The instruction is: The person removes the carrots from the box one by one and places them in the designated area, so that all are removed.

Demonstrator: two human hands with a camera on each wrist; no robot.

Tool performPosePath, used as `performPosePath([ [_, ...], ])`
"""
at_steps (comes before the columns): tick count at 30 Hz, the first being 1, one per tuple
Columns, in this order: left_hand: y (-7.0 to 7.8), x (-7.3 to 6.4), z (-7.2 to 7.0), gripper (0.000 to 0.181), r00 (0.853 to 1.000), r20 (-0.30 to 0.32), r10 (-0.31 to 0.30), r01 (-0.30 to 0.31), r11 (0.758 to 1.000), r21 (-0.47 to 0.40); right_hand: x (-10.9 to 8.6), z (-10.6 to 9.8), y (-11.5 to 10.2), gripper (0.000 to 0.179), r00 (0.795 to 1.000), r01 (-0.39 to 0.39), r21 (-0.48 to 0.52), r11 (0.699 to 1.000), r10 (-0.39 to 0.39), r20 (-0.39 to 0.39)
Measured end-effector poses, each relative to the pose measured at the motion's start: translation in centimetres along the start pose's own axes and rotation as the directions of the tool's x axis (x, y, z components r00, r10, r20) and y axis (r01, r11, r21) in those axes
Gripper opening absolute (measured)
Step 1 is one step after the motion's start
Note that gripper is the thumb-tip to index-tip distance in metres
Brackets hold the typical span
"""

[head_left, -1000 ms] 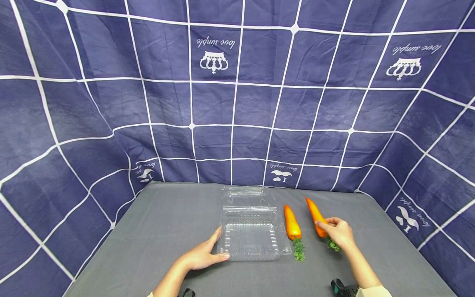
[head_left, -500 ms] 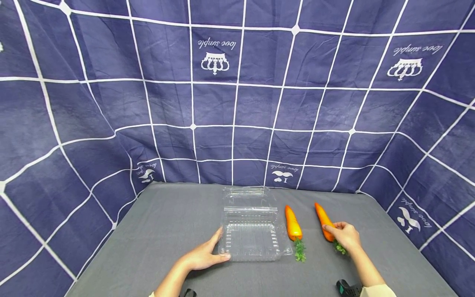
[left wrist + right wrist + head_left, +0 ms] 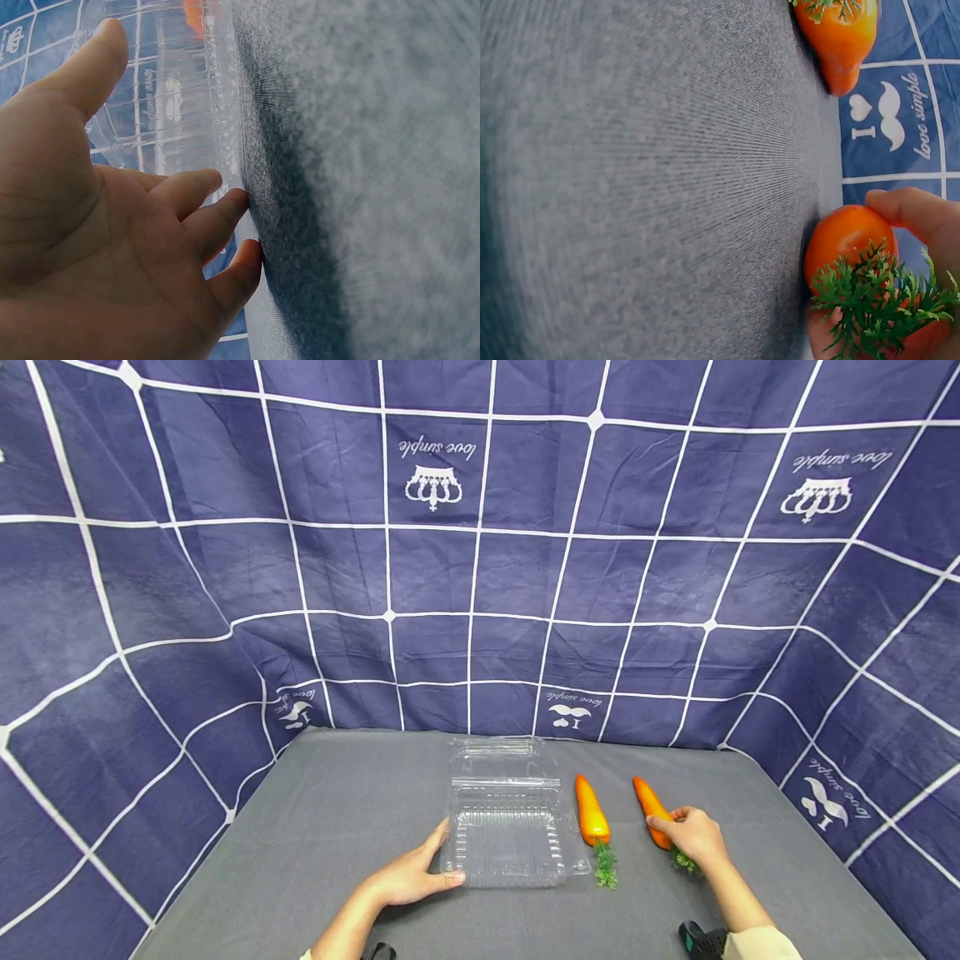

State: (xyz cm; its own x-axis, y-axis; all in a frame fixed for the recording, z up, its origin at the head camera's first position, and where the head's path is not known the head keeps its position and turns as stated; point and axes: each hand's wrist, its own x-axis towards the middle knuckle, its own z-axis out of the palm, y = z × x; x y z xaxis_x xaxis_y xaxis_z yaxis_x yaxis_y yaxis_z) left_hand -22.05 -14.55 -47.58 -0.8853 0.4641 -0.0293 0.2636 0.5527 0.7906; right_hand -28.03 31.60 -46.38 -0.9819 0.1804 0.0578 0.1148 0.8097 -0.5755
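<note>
At the middle of the grey table is a clear plastic clamshell container [image 3: 506, 843], its lid [image 3: 502, 756] laid back behind it. My left hand [image 3: 412, 872] rests at the container's left side, thumb at the near corner. The left wrist view shows the fingers [image 3: 217, 225] spread, with some fingertips down at the cloth. On the right, my right hand [image 3: 696, 837] pinches a carrot [image 3: 651, 810] near its leafy end; its green top [image 3: 877, 292] shows in the right wrist view. A second carrot [image 3: 591, 810] lies between the container and that hand.
A blue curtain [image 3: 480, 568] with white grid lines rises behind the table and at both sides. Grey cloth [image 3: 300, 843] covers the tabletop. The second carrot's green leaves [image 3: 604, 867] lie close to the container's right edge.
My right hand has moved right with its carrot, away from the second carrot, then slightly back to the left. The carrot's tip has come nearer to me. My left hand and the container stay put.
</note>
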Motion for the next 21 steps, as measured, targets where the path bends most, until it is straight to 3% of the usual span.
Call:
performPosePath([
  [13, 0.1, 0.0, -0.3, 0.096, 0.999, 0.017, 0.028, -0.027, 0.999, -0.023, -0.1, -0.6, 0.0, 0.055, 1.0, -0.004, -0.023, 1.0, 0.005, 0.016],
  [17, -0.4, -0.4, -1.5, 0.098, 0.999, 0.022, 0.038, -0.037, 0.998, -0.058, -0.2, -1.0, -0.3, 0.06, 0.999, -0.004, -0.029, 1.0, 0.005, 0.034],
  [21, -0.9, -1.0, -3.5, 0.088, 0.999, -0.02, 0.038, -0.039, 0.998, -0.053, -0.3, -2.0, -0.8, 0.072, 0.999, 0.005, -0.088, 0.996, -0.001, 0.048],
])
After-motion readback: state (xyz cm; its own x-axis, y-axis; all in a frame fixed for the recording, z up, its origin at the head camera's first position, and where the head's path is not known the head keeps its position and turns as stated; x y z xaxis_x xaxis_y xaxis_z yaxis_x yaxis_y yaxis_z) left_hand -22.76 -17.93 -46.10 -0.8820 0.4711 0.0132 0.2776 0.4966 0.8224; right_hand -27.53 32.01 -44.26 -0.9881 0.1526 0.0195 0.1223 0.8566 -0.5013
